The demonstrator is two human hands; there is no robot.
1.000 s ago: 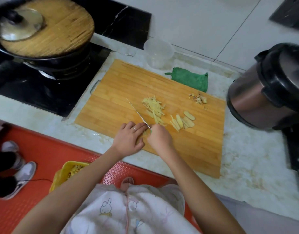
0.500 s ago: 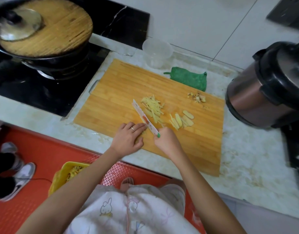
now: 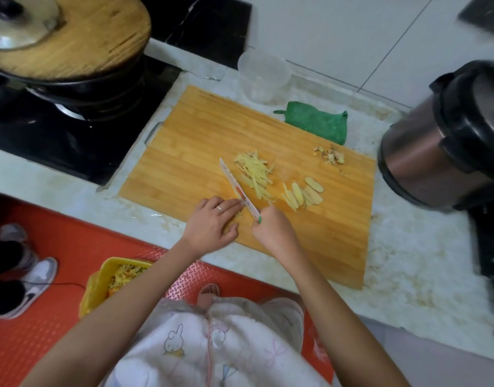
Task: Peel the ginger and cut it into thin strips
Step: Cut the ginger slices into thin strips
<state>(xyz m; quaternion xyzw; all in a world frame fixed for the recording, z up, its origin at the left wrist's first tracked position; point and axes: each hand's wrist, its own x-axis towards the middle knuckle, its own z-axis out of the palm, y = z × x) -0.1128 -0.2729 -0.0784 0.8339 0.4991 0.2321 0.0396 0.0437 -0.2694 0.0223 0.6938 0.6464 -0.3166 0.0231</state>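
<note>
head view: on the cutting board (image 3: pixel 184 141) at mid frame lie a heap of ginger strips (image 3: pixel 254 174) and, just right of it, ginger slices (image 3: pixel 304 195). the right hand (image 3: pixel 273 233) grips the knife (image 3: pixel 237 188). the left hand (image 3: pixel 212 223) lies flat beside the blade, fingers straight and pressed together; what is under them is hidden. a clear tub (image 3: pixel 264 75) stands above the board, its contents unreadable. a yellow bin (image 3: pixel 100 280) at lower left holds yellow-orange scraps.

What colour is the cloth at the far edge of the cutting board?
The cloth is dark green, seen in the head view.
</note>
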